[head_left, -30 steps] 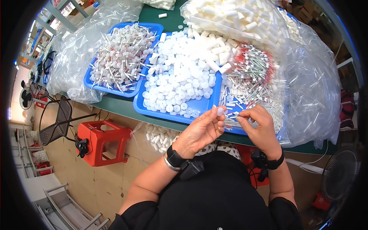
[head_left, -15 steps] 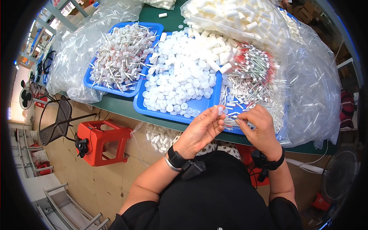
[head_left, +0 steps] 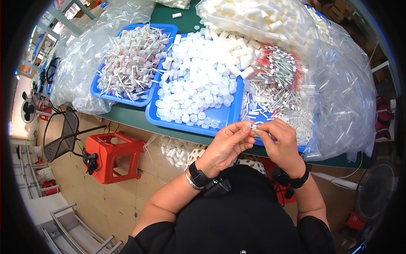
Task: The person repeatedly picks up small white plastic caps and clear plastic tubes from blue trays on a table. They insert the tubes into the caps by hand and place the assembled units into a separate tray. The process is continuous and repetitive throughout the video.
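Observation:
My left hand [head_left: 230, 144] pinches a small translucent white disc [head_left: 252, 125], mostly covered by the fingertips. Against it, my right hand [head_left: 280, 137] has thumb and forefinger closed on a slim white piece [head_left: 255, 128]; its far end is hidden. Both hands meet just above the near edge of a blue tray holding short white tubes [head_left: 299, 137] and a bundle of red-and-silver wired parts [head_left: 279, 70]. To the left, a second blue tray [head_left: 220, 115] is heaped with translucent discs [head_left: 186, 101] and thicker cream-white cylinders [head_left: 243, 53].
A third blue tray [head_left: 96, 89] at left holds assembled disc-and-stem pieces [head_left: 133, 59]. Clear plastic bags [head_left: 342, 97] flank the green table [head_left: 127, 115], with a bag of cream cylinders [head_left: 258, 17] at the back. Below stand a red stool [head_left: 112, 154] and a fan [head_left: 374, 190].
My hands have come together and shifted slightly right. The disc and the slim piece, apart before, now meet at the fingertips.

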